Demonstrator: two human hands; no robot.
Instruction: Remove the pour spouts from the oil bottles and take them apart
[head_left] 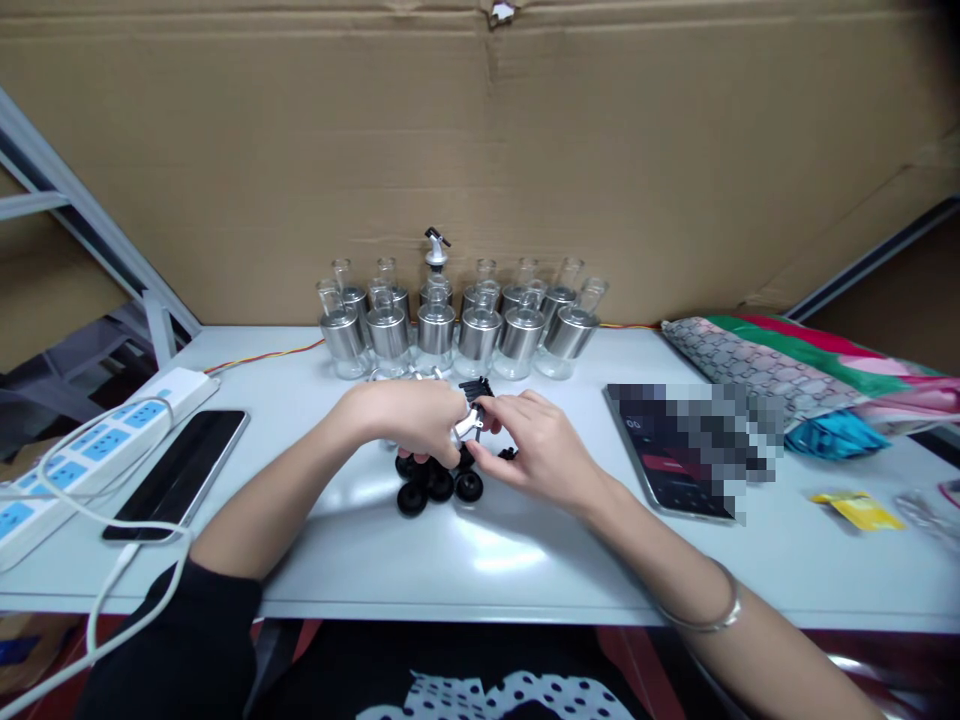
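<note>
My left hand [405, 415] is closed around a silver pourer spout [469, 424] held above the table. From the other side my right hand [536, 445] pinches at the same spout with thumb and forefinger; a small dark part shows there, partly covered by the fingers. Just below the hands lie several round black stoppers [440, 484]. A cluster of black slim pieces [474, 387] sits right behind the fingertips. Other silver spouts [427, 373] are partly hidden behind my left hand.
Several glass bottles with steel sleeves [478, 332] stand in two rows at the back; one bears a pourer [436, 248]. A power strip [97, 450], cable and phone [180, 475] lie left. A second phone [652, 450], colourful bags [810, 365] and yellow packet [859, 510] lie right.
</note>
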